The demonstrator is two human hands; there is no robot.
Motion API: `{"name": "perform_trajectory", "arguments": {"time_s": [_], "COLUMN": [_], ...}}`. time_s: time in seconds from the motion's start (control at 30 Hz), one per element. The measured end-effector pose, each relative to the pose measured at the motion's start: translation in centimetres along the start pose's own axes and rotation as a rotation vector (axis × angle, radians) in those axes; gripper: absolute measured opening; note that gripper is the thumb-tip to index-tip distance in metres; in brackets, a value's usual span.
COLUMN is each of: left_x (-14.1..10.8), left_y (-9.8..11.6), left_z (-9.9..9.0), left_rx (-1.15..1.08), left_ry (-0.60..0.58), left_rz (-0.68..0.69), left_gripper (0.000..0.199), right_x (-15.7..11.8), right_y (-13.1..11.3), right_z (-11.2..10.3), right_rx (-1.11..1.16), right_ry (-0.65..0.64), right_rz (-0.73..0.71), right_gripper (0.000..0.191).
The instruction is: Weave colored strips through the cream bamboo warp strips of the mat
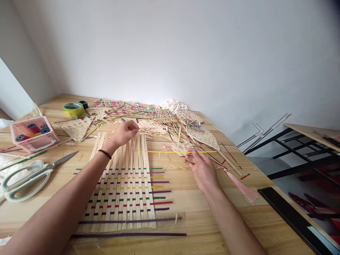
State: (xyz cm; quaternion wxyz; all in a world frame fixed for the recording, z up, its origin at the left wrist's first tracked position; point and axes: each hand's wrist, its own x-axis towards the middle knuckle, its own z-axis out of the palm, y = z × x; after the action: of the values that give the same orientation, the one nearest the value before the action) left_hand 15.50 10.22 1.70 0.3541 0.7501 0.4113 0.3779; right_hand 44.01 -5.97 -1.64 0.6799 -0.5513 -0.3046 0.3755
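Observation:
A partly woven mat [122,194] of pale upright strips crossed by green, purple, yellow and red strips lies on the wooden table. Between the thumb and fingers of my right hand [203,168] is a thin yellow strip [170,152], held level to the right of the mat; its left end runs among the pale strips. My left hand [124,132] is over the upper ends of the pale strips, fingers pinched together. What they hold, if anything, is too small to make out.
Scissors [39,177] and a pink box of thread spools [34,134] are at left, tape [73,110] behind. Loose strips [156,124] pile along the back. A pink tassel [241,184] and a black phone-like object [294,219] lie at right.

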Motion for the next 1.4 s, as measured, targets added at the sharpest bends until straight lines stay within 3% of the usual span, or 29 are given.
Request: {"name": "perform_trajectory", "arguments": {"time_s": [0.47, 0.83, 1.4], "left_x": [-0.2, -0.3, -0.9], "left_y": [0.0, -0.9, 0.7], "left_z": [0.1, 0.4, -0.4], "left_rx": [0.037, 0.041, -0.030], "left_ry": [-0.022, -0.178, -0.402], "left_rz": [-0.083, -0.158, -0.276], "left_gripper": [0.020, 0.018, 0.037], "right_x": [0.2, 0.3, 0.0], "right_y": [0.3, 0.5, 0.0], "right_z": [-0.2, -0.2, 0.1], "right_rx": [-0.003, 0.010, 0.020], "right_ry": [0.003, -0.020, -0.035], "right_rz": [0.010, 0.025, 0.051], "right_gripper": [0.044, 0.044, 0.053]}}
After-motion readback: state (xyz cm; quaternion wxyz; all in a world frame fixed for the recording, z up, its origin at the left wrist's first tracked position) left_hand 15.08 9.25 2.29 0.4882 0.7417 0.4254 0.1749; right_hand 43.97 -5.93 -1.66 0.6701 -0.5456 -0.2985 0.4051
